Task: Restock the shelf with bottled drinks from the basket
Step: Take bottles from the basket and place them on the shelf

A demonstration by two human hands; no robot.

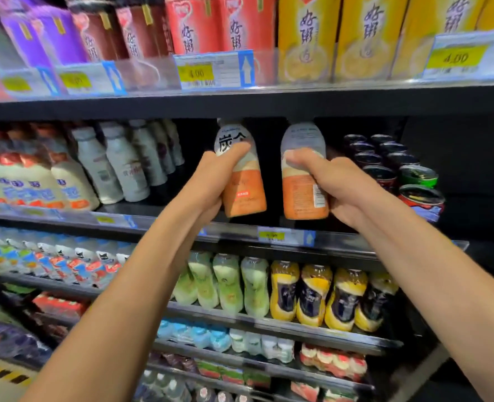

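Two orange-and-white drink bottles stand upright side by side in a dark gap on the second shelf (pixel 240 232). My left hand (pixel 211 181) grips the left bottle (pixel 244 187) around its middle, its front label with black characters facing me. My right hand (pixel 332 181) grips the right bottle (pixel 302 192), whose barcode side faces me. Both bottle caps are hidden behind the shelf above. The bottles' bases sit just above or on the shelf; I cannot tell which. The basket is not in view.
White milk bottles (pixel 118 166) fill the shelf to the left of the gap. Dark cans (pixel 396 166) are stacked to the right. Cartons (pixel 306 36) line the shelf above. Green and yellow bottles (pixel 269 288) stand on the shelf below, behind price tags (pixel 271 236).
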